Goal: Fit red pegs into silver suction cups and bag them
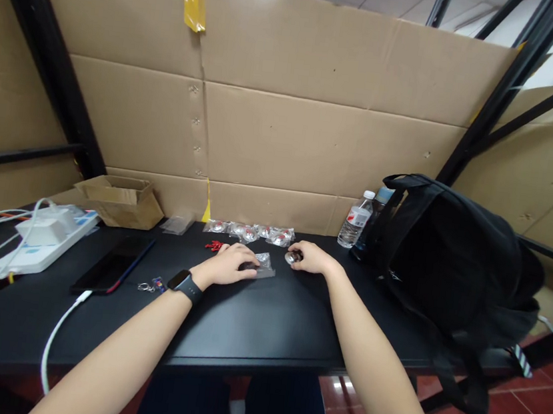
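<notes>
At the middle of the black desk [261, 329], my right hand [311, 258] pinches a small shiny round piece [291, 258], just right of a clear plastic bag [264, 260]. My left hand [232, 264] curves over the bag's left part; I cannot tell whether its fingers grip. Wrapped round pieces [249, 233] lie in a row on the far side. Step in hand, as I judge it: handling the pinched piece beside the bag. The next move seems to call for a steady right pinch and light left pressure.
</notes>
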`<state>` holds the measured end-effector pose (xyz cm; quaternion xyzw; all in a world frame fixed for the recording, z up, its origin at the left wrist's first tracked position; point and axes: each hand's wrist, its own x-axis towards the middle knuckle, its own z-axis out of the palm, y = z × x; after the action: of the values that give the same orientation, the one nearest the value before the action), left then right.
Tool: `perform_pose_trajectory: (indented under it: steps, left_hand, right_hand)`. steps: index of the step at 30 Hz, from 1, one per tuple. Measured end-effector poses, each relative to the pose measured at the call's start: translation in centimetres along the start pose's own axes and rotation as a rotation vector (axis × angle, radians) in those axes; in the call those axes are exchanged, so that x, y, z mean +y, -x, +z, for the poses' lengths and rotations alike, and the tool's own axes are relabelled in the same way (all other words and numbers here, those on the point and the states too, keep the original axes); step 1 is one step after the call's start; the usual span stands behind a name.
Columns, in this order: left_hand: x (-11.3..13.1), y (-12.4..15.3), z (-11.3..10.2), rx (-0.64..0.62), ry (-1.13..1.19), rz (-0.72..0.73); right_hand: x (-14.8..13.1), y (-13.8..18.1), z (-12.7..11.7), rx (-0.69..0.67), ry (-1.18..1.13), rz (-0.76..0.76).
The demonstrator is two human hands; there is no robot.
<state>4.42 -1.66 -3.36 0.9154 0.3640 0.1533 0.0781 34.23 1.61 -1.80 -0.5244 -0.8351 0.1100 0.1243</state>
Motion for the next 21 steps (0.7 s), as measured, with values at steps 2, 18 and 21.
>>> perform_pose_trajectory:
  steps: [2,18,21]
  left_hand:
    - [-0.5,0.2,-0.4,0.064,-0.014,-0.022]
    - [-8.3,3.0,-1.7,0.201,-0.203,-0.487]
    - [-7.7,2.8,-1.8,0.221,-0.220,-0.472]
  right_hand:
    - [0.2,-0.2,0.4,0.005,-0.018,0.007]
    - [-0.9,0.0,0.3,0.061,-0.097,-0.008]
    - [-0.9,0.0,0.2,0.081,-0.117,-0.018]
